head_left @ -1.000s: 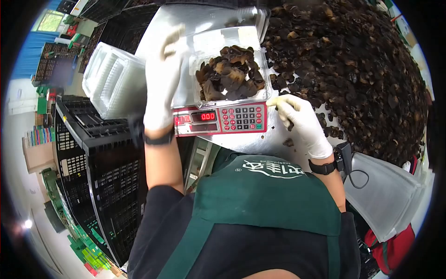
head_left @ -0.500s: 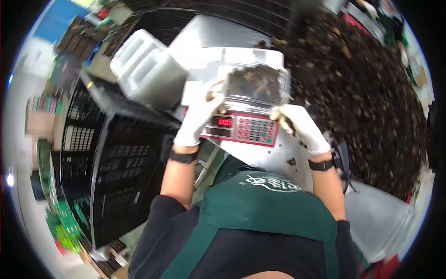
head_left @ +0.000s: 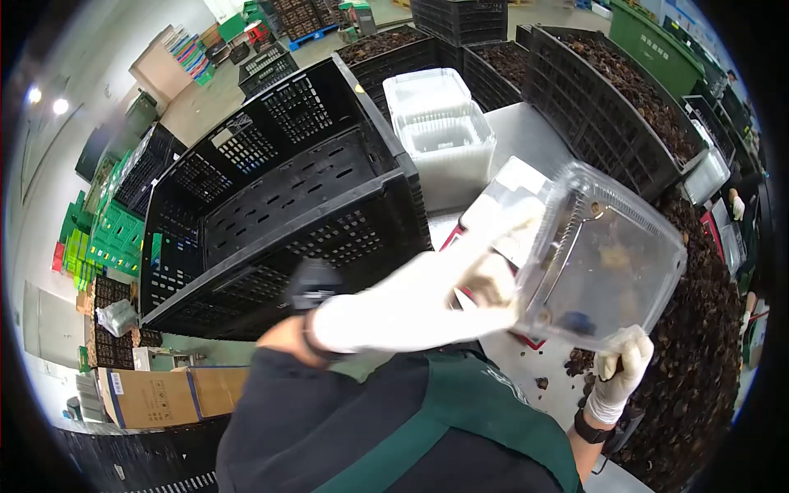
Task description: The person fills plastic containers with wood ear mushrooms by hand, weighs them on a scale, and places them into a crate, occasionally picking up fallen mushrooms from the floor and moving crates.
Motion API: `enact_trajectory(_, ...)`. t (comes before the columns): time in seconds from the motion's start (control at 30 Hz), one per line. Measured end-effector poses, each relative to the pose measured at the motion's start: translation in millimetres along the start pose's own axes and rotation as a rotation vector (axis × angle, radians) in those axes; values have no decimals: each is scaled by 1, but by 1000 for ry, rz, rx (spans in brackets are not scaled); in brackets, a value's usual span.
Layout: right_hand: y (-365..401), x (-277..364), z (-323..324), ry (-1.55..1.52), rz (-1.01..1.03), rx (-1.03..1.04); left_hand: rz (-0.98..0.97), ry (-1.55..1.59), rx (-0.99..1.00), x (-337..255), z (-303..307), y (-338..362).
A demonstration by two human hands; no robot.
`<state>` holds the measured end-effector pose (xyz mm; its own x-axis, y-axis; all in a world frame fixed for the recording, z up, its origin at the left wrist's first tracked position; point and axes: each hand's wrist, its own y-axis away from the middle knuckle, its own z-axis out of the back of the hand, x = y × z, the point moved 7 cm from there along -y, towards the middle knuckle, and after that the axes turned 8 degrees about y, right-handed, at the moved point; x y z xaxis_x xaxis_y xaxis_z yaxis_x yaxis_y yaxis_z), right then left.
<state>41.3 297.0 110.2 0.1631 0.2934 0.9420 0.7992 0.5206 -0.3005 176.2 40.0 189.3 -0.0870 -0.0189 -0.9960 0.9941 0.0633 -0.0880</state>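
Note:
A clear plastic clamshell box (head_left: pixel 604 259) filled with dark mushrooms is lifted and tilted toward me, its lid closed. My left hand (head_left: pixel 460 287), in a white glove, grips its left side. My right hand (head_left: pixel 622 374), also gloved, holds its lower right corner from beneath. Just behind the box, part of the red-edged scale (head_left: pixel 503 193) shows on the steel table (head_left: pixel 526 127).
A large empty black crate (head_left: pixel 279 197) stands to my left. Stacks of empty clear boxes (head_left: pixel 440 135) sit behind the scale. A heap of dark mushrooms (head_left: pixel 707 353) covers the right. More black crates of mushrooms (head_left: pixel 616 90) stand at the back.
The box of mushrooms has come off the scale, closed, and now sits tilted up between both hands. My view has swung left toward the black crate.

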Motion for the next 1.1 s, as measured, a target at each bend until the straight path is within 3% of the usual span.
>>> enact_trajectory(0.07,-17,19,-25,-74,20,123,-194,-237,-125,-66,39,21)
enact_trajectory(0.13,-39,25,-49,-22,81,164,-231,-353,-289,-112,67,26)
enact_trajectory(0.23,-80,48,-134,135,138,462,54,-288,-46,-126,92,20)
enact_trajectory(0.27,-91,50,-159,130,83,418,100,-367,124,-119,107,18)
enact_trajectory(0.3,-101,50,-179,124,31,370,156,-545,88,-125,114,22)
enact_trajectory(0.37,-121,51,-211,45,75,469,37,-519,-78,-122,155,32)
enact_trajectory(0.4,-129,42,-217,44,17,386,54,-467,-142,-120,179,35)
enact_trajectory(0.43,-133,41,-220,0,13,517,70,-413,-203,-119,203,39)
enact_trajectory(0.53,-134,17,-199,29,-22,448,93,-116,-393,-79,286,52)
enact_trajectory(0.57,-134,6,-188,58,-95,406,222,233,-481,-49,309,60)
enact_trajectory(0.63,-132,-9,-178,80,-90,269,409,371,-401,4,329,53)
enact_trajectory(0.67,-127,-12,-178,153,-111,244,399,432,-458,37,338,49)
enact_trajectory(0.7,-123,-13,-181,224,-131,215,391,490,-513,73,345,44)
enact_trajectory(0.77,-113,-16,-194,317,-274,291,677,181,-599,149,366,44)
enact_trajectory(0.83,-108,-14,-211,400,-176,290,866,111,-797,205,369,40)
enact_trajectory(0.9,-106,-12,-228,500,92,312,731,144,-909,230,388,25)
enact_trajectory(0.93,-105,-11,-236,614,116,362,662,162,-967,236,392,21)
enact_trajectory(1.03,-108,-7,-263,637,208,387,860,92,-727,215,399,25)
enact_trajectory(1.1,-116,-22,-270,650,488,278,755,-249,-569,118,355,19)
